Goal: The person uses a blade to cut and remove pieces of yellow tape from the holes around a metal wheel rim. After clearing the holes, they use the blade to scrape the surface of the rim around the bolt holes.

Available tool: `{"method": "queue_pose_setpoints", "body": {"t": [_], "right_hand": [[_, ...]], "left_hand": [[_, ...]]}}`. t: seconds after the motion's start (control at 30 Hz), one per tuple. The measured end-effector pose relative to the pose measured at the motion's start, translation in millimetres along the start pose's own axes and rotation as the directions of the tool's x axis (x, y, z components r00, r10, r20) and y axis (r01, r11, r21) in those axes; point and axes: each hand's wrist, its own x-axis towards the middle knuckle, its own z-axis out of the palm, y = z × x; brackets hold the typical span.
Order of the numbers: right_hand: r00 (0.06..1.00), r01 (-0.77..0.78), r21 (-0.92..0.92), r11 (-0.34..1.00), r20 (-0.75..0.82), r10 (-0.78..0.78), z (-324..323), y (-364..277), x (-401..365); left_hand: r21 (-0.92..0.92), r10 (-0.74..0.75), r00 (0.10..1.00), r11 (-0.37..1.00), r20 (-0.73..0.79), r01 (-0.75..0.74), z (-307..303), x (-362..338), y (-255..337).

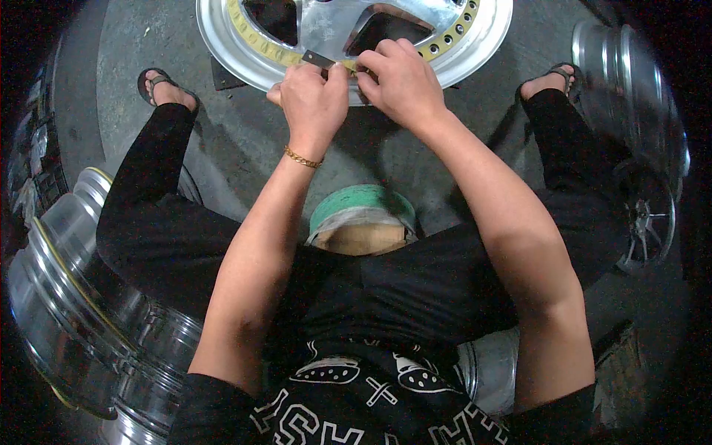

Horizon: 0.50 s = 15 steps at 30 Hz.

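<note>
A silver wheel rim [222, 48] lies face up at the top of the view, with yellow tape [256, 41] along its ring and a row of holes on the right side. My left hand [315, 96] is closed over the near edge of the rim, its fingers wrapped round a small dark flat plate [317, 59] with a hole in it. Just to the right, my right hand [397, 81] rests on the yellow ring, fingers bent and pinched; whatever lies between its fingertips is too small to make out.
A green-edged round seat [356, 196] stands between my legs. Shiny rims [67, 274] are piled at the left. More rims [627, 81] stand at the right, with a spoked wheel [651, 219] below them. My sandalled feet are on the grey floor [237, 130].
</note>
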Motion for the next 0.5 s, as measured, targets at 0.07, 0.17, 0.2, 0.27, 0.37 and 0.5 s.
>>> {"method": "queue_pose_setpoints", "body": {"t": [0.07, 0.17, 0.2, 0.27, 0.37, 0.5], "right_hand": [[1.000, 0.001, 0.002, 1.000, -0.003, -0.001, 0, 0, 0], [1.000, 0.005, 0.008, 1.000, -0.010, -0.005, -1, 0, 1], [1.000, 0.007, 0.012, 1.000, -0.013, -0.007, 0, 0, 0], [1.000, 0.009, 0.009, 1.000, -0.009, -0.008, 1, 1, 1], [1.000, 0.009, 0.005, 1.000, -0.007, -0.009, 1, 1, 0], [1.000, 0.002, -0.012, 1.000, 0.010, -0.002, 1, 1, 1]], "left_hand": [[0.015, 0.009, 1.000, 1.000, -0.005, -0.009, -3, -2, 5], [0.038, 0.026, 1.000, 0.999, -0.017, -0.025, -1, -2, 3], [0.047, 0.034, 0.999, 0.998, -0.025, -0.033, 1, -1, 1], [0.043, 0.087, 0.995, 0.995, -0.040, -0.086, 3, 0, -5], [0.029, 0.147, 0.988, 0.989, -0.056, -0.145, 1, -2, 0], [0.096, 0.160, 0.987, 0.982, 0.011, -0.160, -5, -2, 9]]}}
